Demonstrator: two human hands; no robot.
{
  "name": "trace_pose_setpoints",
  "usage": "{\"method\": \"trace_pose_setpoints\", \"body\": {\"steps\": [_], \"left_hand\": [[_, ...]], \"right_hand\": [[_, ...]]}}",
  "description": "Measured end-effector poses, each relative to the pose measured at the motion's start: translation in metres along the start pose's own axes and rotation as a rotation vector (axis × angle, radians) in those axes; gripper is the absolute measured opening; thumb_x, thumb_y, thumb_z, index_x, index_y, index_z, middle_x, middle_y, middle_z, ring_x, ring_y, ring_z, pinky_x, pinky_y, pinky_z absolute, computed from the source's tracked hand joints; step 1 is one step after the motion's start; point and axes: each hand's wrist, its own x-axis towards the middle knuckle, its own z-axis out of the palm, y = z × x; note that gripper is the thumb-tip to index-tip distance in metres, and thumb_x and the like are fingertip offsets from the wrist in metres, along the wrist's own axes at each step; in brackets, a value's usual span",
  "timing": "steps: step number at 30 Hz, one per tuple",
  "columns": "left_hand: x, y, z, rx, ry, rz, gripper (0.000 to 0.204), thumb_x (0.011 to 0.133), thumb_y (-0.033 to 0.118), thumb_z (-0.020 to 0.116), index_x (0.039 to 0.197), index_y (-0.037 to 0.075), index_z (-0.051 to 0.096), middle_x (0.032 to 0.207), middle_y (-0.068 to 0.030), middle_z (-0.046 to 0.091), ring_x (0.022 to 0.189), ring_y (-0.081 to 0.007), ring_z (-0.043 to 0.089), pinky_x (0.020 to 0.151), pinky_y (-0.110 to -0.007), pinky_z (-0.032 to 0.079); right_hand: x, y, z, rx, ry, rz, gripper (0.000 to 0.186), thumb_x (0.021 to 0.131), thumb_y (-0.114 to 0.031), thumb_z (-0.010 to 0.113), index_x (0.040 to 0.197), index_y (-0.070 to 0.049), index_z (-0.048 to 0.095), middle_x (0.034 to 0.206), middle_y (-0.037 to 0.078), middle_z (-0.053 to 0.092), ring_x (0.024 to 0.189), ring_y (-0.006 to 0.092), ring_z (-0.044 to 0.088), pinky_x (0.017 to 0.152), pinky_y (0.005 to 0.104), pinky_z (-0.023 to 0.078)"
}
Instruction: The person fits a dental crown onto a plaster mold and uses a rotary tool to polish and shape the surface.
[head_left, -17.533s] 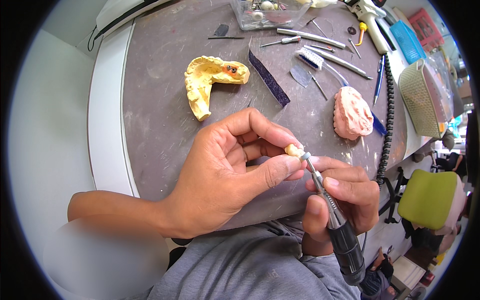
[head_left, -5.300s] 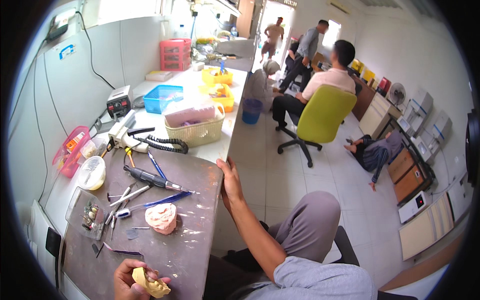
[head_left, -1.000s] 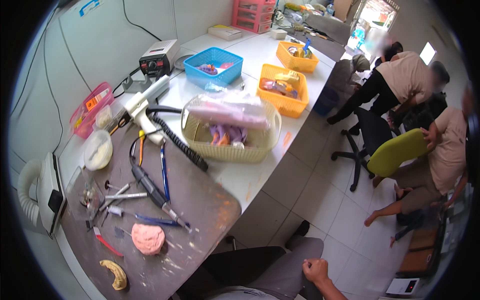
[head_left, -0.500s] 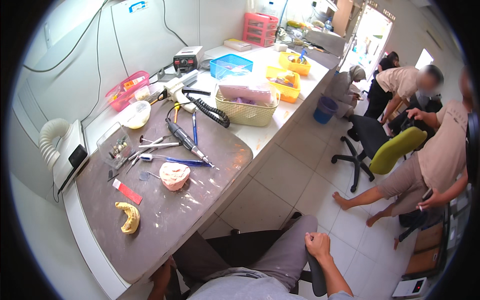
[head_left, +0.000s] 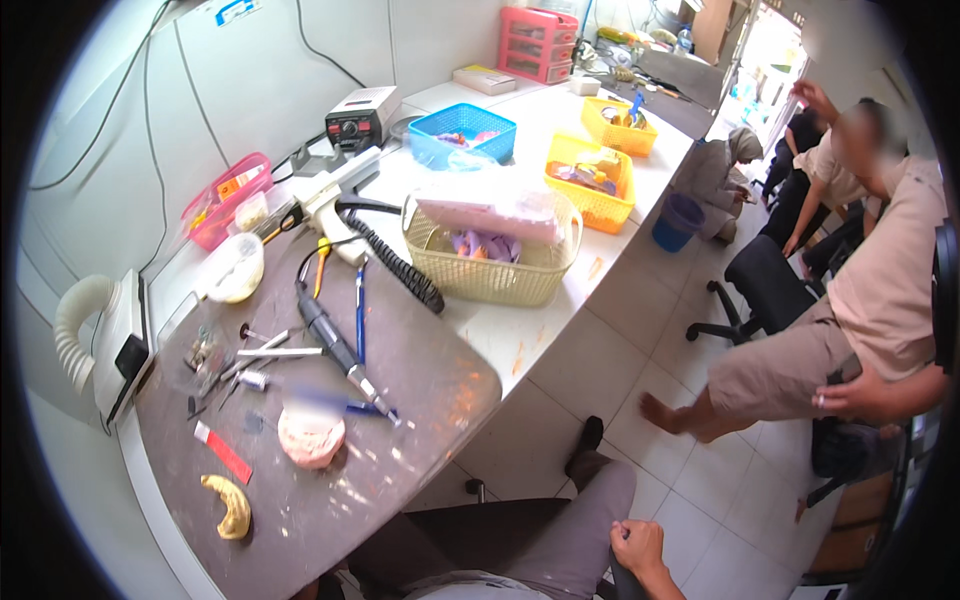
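right hand [head_left: 638, 545]: grip clenched; left hand hidden, can't tell. cream basket [head_left: 485, 278]: purple bundle [head_left: 484, 247]. clear box [head_left: 178, 335]: small pieces [head_left: 204, 352], probably.

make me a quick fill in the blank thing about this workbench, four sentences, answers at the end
1. The pink dental model lies ____ the yellow dental model and the black handpiece.
2. The flat strip near the yellow dental model is white at one end and ____ along the rest.
3. The basket between the control box and the yellow baskets is coloured ____.
4. The person's right hand is closed into a ____.

Missing words: between; red; blue; fist
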Motion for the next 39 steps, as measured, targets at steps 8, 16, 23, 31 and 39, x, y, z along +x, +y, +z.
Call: {"method": "trace_pose_setpoints", "body": {"steps": [8, 16, 23, 31, 39], "left_hand": [[0.01, -0.003, 0.007, 0.042, -0.026, 0.041, 0.034, 0.096, 0.03, 0.057, 0.115, 0.005, 0.068, 0.111, -0.0197, 0.069, 0.106, -0.0326, 0.064, 0.099, -0.042, 0.045], [0.013, -0.028, 0.015, -0.082, -0.084, 0.154, 0.034, 0.096, 0.03, 0.057, 0.117, 0.005, 0.068, 0.115, -0.0222, 0.067, 0.11, -0.0352, 0.063, 0.101, -0.043, 0.044], [0.007, -0.015, 0.052, -0.053, 0.268, 0.16, 0.03, 0.094, 0.023, 0.06, 0.119, 0.008, 0.067, 0.116, -0.0217, 0.067, 0.112, -0.0399, 0.062, 0.101, -0.047, 0.045], [-0.027, 0.164, -0.033, -0.567, -0.341, 0.745, 0.028, 0.088, 0.008, 0.068, 0.117, 0.009, 0.068, 0.093, -0.0126, 0.069, 0.087, -0.0299, 0.067, 0.082, -0.038, 0.055], [-0.067, 0.26, -0.126, -1.344, 0.103, 1.701, 0.017, 0.093, 0.016, 0.063, 0.089, 0.0, 0.069, 0.078, -0.0104, 0.064, 0.065, -0.0215, 0.061, 0.073, -0.039, 0.055]], "right_hand": [[0.032, 0.009, -0.008, -0.028, 0.056, -0.002, 0.033, 0.081, -0.029, 0.064, 0.062, -0.002, 0.066, 0.061, 0.021, 0.061, 0.06, 0.0444, 0.061, 0.058, 0.0511, 0.047], [0.076, 0.0, -0.008, -0.061, 0.053, -0.06, 0.033, 0.083, -0.032, 0.064, 0.071, -0.002, 0.071, 0.066, 0.023, 0.064, 0.066, 0.0448, 0.064, 0.065, 0.0505, 0.05], [0.08, -0.022, -0.007, 0.035, 0.123, -0.194, 0.021, 0.086, -0.025, 0.063, 0.088, -0.005, 0.071, 0.072, 0.021, 0.067, 0.071, 0.042, 0.066, 0.067, 0.049, 0.052], [0.067, -0.158, -0.042, 0.44, 0.305, -0.925, 0.02, 0.092, 0.004, 0.052, 0.11, -0.001, 0.058, 0.096, 0.016, 0.07, 0.073, 0.028, 0.071, 0.067, 0.0362, 0.058], [0.001, -0.264, -0.101, 1.011, 0.327, -1.676, 0.026, 0.089, -0.011, 0.071, 0.109, -0.003, 0.057, 0.091, 0.013, 0.067, 0.066, 0.0194, 0.069, 0.053, 0.0278, 0.059]]}}
